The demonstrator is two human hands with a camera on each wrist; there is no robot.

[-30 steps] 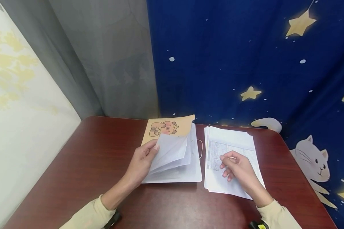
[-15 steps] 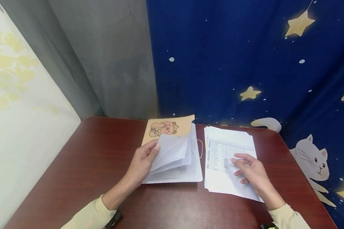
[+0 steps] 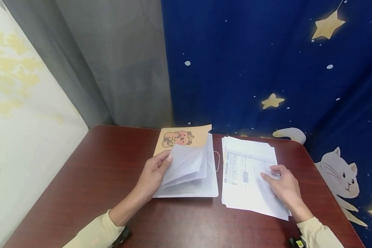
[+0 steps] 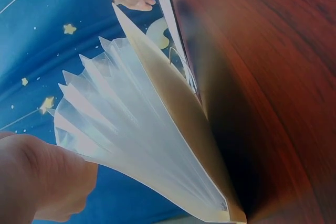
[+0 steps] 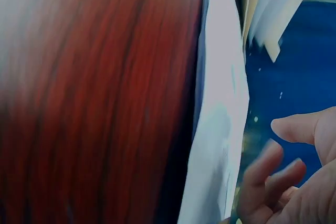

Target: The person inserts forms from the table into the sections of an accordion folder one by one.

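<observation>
An expanding file folder [image 3: 198, 133] stands fanned out on the table, its tan cover bearing a cartoon animal. My left hand [image 3: 150, 177] pinches the folder's near left edge, thumb on the whitish side. Several translucent pockets [image 4: 123, 98] spread between the two covers in the left wrist view. To the right of the folder lies a stack of printed paper [image 3: 251, 198], the top sheet showing a table of small text. Over the right part of that stack is my right hand [image 3: 286, 187], thumb and forefinger apart, the other fingers loosely bent at the sheets' edge.
A thin elastic loop [image 3: 218, 161] sticks out from the folder toward the papers. The dark red wooden table [image 3: 117, 165] reaches back to a grey curtain [image 3: 127, 69] and a blue star-patterned curtain [image 3: 223, 86]. A white patterned cloth [image 3: 24, 120] hangs at the left.
My right hand has moved rightward across the paper stack, from its middle to its right edge, and its thumb and forefinger have parted. The left hand and the folder have stayed put.
</observation>
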